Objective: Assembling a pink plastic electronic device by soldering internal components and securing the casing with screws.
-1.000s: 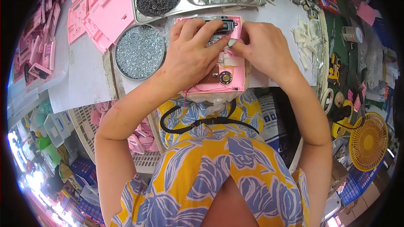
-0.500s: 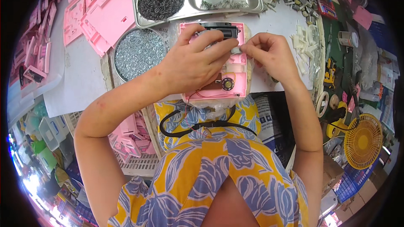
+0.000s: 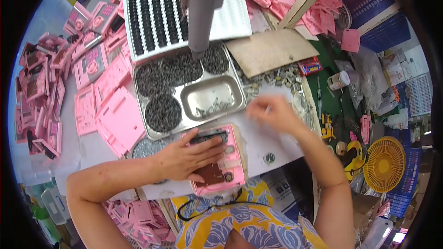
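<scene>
My left hand (image 3: 189, 154) lies across a pink plastic housing (image 3: 236, 157), fingers stretched out and holding it against the work surface. Inside the housing are a black slotted part, a brown board (image 3: 208, 174) and a round speaker-like piece (image 3: 228, 176); my fingers cover some of the interior. To the right of the metal tray (image 3: 159, 131), my right hand (image 3: 272, 113) hovers over the table, apart from the housing. It is smeared by motion, its fingers seem bent, and whether anything is in them does not show.
Dark springs (image 3: 164, 113) fill several tray compartments. Beyond stands a white rack (image 3: 247, 23) of black parts, with a grey post (image 3: 203, 14) in front. Pink panels (image 3: 120, 124) are stacked at left. Small metal parts (image 3: 277, 77) lie beside a tan board (image 3: 272, 50). A yellow fan (image 3: 384, 163) is at right.
My right hand has left the housing, moving right and away from me. My left hand stays on the housing, its fingers now flatter. The view has shifted, showing more of the far table.
</scene>
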`<state>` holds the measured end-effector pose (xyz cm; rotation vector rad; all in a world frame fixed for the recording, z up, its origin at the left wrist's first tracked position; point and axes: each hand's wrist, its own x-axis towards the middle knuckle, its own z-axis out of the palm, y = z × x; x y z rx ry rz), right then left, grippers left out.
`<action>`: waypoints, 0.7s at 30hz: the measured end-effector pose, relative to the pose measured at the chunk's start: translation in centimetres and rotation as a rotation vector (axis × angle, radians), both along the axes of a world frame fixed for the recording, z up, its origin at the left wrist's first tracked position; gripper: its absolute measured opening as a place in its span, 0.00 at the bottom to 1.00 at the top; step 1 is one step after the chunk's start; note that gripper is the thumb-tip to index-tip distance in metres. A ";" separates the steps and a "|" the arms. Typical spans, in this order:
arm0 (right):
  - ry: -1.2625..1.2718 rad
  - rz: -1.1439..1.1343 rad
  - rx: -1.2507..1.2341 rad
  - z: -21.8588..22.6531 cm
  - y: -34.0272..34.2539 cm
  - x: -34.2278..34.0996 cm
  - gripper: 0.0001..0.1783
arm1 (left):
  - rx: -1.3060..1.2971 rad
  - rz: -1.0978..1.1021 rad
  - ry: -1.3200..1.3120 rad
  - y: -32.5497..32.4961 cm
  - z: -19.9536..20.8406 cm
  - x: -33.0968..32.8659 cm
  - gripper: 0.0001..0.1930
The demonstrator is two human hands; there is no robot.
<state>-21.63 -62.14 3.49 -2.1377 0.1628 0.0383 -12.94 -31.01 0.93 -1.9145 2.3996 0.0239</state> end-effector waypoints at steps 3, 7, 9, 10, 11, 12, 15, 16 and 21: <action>-0.399 -0.123 -0.501 2.4 -7.7 12.3 0.12 | 0.060 0.006 0.034 0.7 0.0 0.7 0.41; -0.192 -0.244 -1.392 0.9 -23.0 26.9 0.14 | 0.034 -0.052 0.190 -0.5 -0.8 1.3 0.40; 0.028 -0.442 -1.291 0.6 -24.1 31.1 0.18 | 0.048 -0.035 0.259 -0.1 -1.5 1.4 0.40; 0.107 -0.537 -1.074 1.0 -23.4 31.8 0.21 | 0.098 -0.016 0.281 0.1 -1.5 1.1 0.41; 0.144 -0.560 -1.055 0.5 -23.7 32.7 0.23 | 0.084 -0.001 0.279 0.1 -1.4 1.4 0.41; 0.199 -0.574 -1.036 -0.7 -23.6 33.0 0.25 | 0.080 0.011 0.302 0.3 -1.5 0.8 0.41; 0.280 -0.613 -1.022 -1.9 -24.1 34.0 0.26 | 0.009 0.042 0.263 0.5 -2.0 0.4 0.41; 0.226 -0.595 -1.022 -2.3 -23.7 33.8 0.25 | 0.019 0.080 0.215 0.8 -1.7 -0.2 0.41; -0.341 -0.501 -0.744 0.9 -21.3 29.2 0.21 | 0.003 0.279 0.244 1.2 -0.9 -3.8 0.43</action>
